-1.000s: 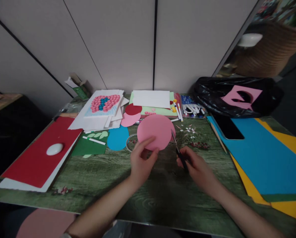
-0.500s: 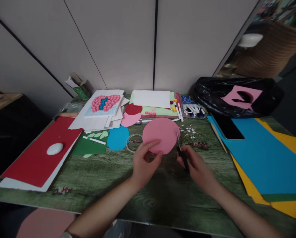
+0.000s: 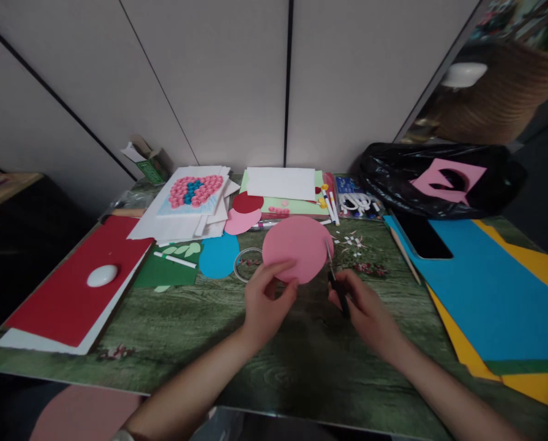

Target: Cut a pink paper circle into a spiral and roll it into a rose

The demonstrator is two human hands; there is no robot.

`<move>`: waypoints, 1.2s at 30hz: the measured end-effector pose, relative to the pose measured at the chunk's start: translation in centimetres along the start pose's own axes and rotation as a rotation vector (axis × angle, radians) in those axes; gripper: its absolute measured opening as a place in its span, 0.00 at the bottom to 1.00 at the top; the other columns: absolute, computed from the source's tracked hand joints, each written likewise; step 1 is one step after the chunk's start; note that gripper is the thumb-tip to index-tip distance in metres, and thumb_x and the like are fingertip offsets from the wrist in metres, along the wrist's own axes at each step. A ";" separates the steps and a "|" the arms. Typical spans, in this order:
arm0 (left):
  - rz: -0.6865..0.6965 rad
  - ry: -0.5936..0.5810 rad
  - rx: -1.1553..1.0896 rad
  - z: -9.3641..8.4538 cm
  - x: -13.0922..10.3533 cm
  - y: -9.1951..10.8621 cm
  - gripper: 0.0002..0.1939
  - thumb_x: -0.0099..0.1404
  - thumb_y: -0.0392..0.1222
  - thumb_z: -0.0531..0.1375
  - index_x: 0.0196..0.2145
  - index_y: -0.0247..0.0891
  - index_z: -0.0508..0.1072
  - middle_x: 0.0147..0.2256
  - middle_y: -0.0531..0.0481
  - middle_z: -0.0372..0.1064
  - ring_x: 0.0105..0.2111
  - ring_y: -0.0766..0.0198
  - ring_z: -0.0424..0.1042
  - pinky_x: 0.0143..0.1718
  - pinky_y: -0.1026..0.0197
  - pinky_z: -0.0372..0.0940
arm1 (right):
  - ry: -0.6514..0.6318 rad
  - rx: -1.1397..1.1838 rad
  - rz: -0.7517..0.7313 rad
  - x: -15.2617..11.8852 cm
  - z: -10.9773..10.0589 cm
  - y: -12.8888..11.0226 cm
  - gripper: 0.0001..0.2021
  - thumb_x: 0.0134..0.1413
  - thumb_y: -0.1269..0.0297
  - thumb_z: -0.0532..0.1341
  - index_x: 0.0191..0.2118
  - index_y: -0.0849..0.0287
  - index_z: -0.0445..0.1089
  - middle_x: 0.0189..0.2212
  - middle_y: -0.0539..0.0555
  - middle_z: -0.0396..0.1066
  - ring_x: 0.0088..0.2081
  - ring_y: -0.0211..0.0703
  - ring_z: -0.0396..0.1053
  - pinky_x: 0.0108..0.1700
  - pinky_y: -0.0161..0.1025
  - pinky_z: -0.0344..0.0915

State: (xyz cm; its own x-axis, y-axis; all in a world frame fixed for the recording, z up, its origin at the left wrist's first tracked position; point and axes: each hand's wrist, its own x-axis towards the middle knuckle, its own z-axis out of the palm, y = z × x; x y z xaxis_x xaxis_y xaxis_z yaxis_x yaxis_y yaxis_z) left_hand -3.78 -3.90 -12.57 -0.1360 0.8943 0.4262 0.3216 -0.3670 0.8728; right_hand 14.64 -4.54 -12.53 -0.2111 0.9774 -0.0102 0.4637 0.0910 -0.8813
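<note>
Between thumb and fingers, my left hand [image 3: 268,301] pinches the lower edge of a round pink paper [image 3: 294,248], held up over the table. My right hand [image 3: 363,309] grips the black handles of a pair of scissors [image 3: 338,294]. The blades lie at the right edge of the paper, where a narrow strip of pink shows beyond them. Behind the paper to the left are a roll of clear tape [image 3: 239,269] and a blue paper circle [image 3: 219,254]. Pink and dark red paper circles [image 3: 247,202] lie farther back.
On the left, a white oval object [image 3: 102,275] rests on red paper [image 3: 71,306]. White sheets carry a pink and blue heart [image 3: 193,191]. To the right are a phone [image 3: 423,236], blue paper [image 3: 498,288], a pencil [image 3: 405,254] and a black plastic bag [image 3: 393,177] with a pink offcut [image 3: 427,177].
The pink paper and my left hand have shifted very slightly to the left. The scissors stay at the paper's right edge; everything else looks the same.
</note>
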 end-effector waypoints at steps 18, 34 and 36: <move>0.036 0.031 -0.001 -0.1 0.2 -0.1 0.15 0.56 0.30 0.60 0.41 0.42 0.75 0.38 0.48 0.73 0.38 0.63 0.71 0.34 0.64 0.67 | 0.003 -0.017 0.004 0.1 0.0 0.3 0.05 0.57 0.63 0.54 0.32 0.55 0.57 0.25 0.47 0.63 0.27 0.37 0.62 0.30 0.35 0.57; -0.021 0.018 -0.062 0.1 -0.1 -0.5 0.18 0.56 0.32 0.61 0.45 0.43 0.73 0.43 0.46 0.69 0.42 0.61 0.69 0.35 0.64 0.69 | -0.010 0.014 0.017 0.0 0.0 0.0 0.06 0.56 0.61 0.54 0.31 0.56 0.58 0.24 0.46 0.61 0.26 0.36 0.60 0.29 0.34 0.56; -0.025 0.002 -0.075 0.1 -0.1 -0.5 0.18 0.56 0.32 0.61 0.45 0.43 0.73 0.43 0.45 0.69 0.43 0.60 0.69 0.36 0.63 0.69 | -0.006 0.022 0.016 0.0 0.0 0.0 0.07 0.56 0.60 0.54 0.31 0.56 0.58 0.24 0.47 0.61 0.27 0.36 0.60 0.29 0.35 0.56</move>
State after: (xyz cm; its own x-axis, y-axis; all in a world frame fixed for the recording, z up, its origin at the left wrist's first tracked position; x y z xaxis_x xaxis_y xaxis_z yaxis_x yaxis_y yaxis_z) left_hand -3.89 -3.79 -13.10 -0.1454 0.9027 0.4049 0.2473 -0.3631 0.8983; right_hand 14.65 -4.52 -12.48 -0.2090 0.9775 -0.0273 0.4481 0.0709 -0.8911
